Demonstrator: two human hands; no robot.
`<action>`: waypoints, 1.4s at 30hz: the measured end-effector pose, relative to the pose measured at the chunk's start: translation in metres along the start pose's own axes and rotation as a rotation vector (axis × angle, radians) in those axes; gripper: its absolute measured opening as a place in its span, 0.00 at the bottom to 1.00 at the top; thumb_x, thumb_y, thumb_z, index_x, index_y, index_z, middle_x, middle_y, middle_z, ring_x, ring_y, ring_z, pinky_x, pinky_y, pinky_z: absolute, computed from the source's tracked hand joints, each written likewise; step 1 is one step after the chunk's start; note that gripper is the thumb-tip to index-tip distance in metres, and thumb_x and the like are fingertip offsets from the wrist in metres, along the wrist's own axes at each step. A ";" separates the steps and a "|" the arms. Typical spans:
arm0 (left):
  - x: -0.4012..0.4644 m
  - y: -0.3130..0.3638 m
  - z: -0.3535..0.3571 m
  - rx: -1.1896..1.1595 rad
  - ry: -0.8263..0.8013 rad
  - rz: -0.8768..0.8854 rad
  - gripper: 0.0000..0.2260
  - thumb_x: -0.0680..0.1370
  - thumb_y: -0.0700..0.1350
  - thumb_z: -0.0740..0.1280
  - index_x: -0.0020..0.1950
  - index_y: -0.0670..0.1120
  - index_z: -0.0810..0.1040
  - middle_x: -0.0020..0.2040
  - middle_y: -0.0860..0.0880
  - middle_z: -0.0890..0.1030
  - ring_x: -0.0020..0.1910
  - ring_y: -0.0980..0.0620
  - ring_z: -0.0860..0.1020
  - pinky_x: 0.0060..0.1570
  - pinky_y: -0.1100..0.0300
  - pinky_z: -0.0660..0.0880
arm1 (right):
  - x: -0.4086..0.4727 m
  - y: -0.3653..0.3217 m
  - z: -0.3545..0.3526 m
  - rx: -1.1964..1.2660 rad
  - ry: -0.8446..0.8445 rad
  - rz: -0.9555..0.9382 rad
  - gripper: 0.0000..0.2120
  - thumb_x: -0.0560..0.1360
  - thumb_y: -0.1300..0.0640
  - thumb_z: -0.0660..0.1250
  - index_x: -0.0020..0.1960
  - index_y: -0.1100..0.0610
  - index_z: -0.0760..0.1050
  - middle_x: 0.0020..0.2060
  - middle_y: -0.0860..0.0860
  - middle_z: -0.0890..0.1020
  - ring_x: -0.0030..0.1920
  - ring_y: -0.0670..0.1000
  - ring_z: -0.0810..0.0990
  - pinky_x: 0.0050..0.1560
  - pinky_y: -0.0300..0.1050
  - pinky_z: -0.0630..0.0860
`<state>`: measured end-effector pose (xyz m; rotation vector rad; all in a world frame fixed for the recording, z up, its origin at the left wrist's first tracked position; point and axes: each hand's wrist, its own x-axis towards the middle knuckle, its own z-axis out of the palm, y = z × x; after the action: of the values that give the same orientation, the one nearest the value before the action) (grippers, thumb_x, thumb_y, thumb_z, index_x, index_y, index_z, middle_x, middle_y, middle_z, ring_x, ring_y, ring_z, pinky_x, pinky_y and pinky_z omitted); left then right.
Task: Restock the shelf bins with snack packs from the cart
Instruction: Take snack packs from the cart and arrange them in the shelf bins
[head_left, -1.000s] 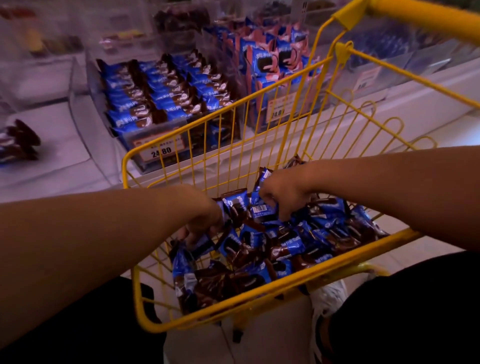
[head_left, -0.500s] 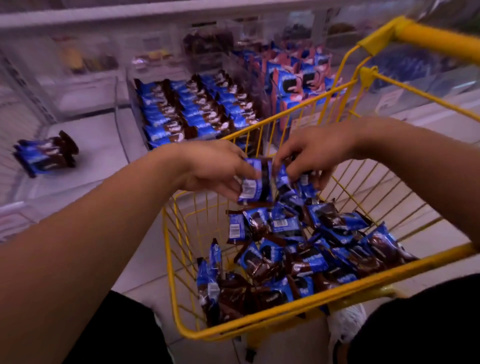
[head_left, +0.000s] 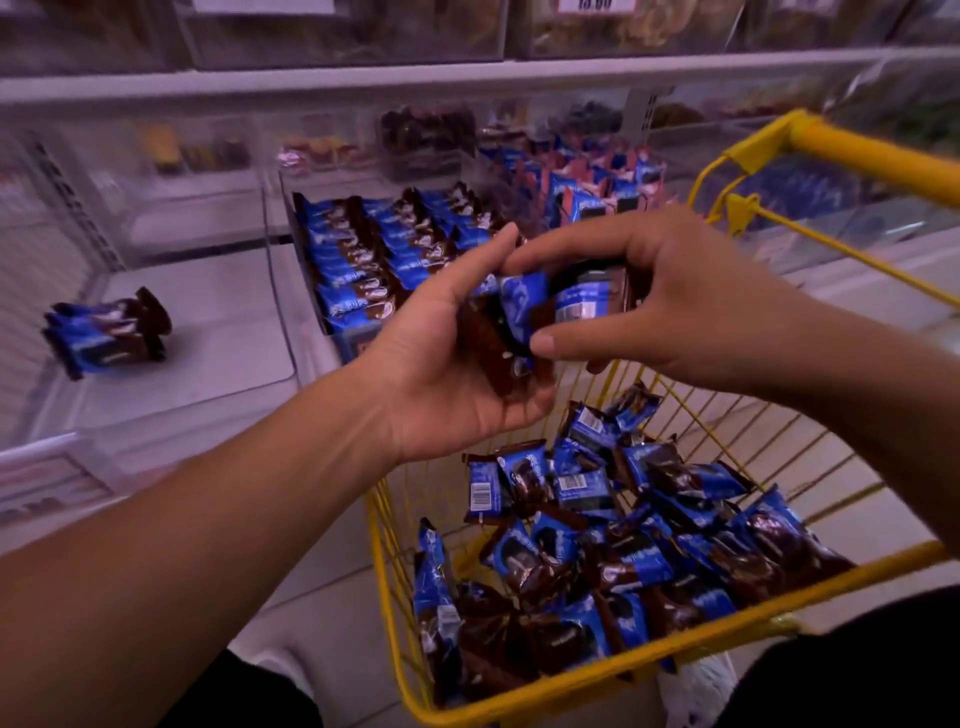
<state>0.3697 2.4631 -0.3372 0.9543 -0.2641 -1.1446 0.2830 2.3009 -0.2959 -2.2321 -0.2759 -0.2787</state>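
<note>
Snack packs (head_left: 540, 312) — small stack grasped between left hand (head_left: 441, 374) and right hand (head_left: 665, 296), above cart (head_left: 571, 680). Middle bin (head_left: 332, 260) well filled; left bin (head_left: 280, 301) nearly bare — cart heap remains.

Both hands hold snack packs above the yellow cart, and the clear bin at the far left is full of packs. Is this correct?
Not quite. In the head view the far-left bin holds only a few packs. The left hand and right hand do hold snack packs above the yellow cart.
</note>
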 end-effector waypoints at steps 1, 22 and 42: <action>0.001 0.001 -0.001 -0.009 0.004 0.007 0.21 0.72 0.61 0.69 0.56 0.48 0.80 0.45 0.48 0.80 0.38 0.50 0.77 0.44 0.55 0.72 | 0.000 0.003 -0.002 -0.022 -0.024 -0.022 0.20 0.70 0.55 0.78 0.61 0.49 0.81 0.51 0.41 0.84 0.40 0.51 0.85 0.39 0.46 0.83; 0.003 -0.011 -0.029 -0.038 0.034 0.029 0.20 0.64 0.36 0.72 0.56 0.38 0.82 0.59 0.41 0.80 0.60 0.43 0.77 0.64 0.44 0.73 | -0.003 0.035 -0.027 0.223 -0.033 0.295 0.15 0.68 0.53 0.75 0.53 0.58 0.83 0.30 0.54 0.82 0.23 0.41 0.70 0.22 0.31 0.63; 0.013 -0.015 -0.020 0.210 0.255 0.331 0.07 0.69 0.45 0.72 0.44 0.45 0.87 0.46 0.44 0.86 0.43 0.51 0.84 0.41 0.57 0.82 | -0.004 0.039 -0.006 0.673 -0.146 0.453 0.32 0.64 0.64 0.75 0.68 0.59 0.75 0.59 0.57 0.83 0.62 0.58 0.81 0.66 0.59 0.74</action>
<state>0.3777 2.4606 -0.3644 1.1801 -0.3262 -0.6930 0.2898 2.2715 -0.3219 -1.5853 0.0644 0.2016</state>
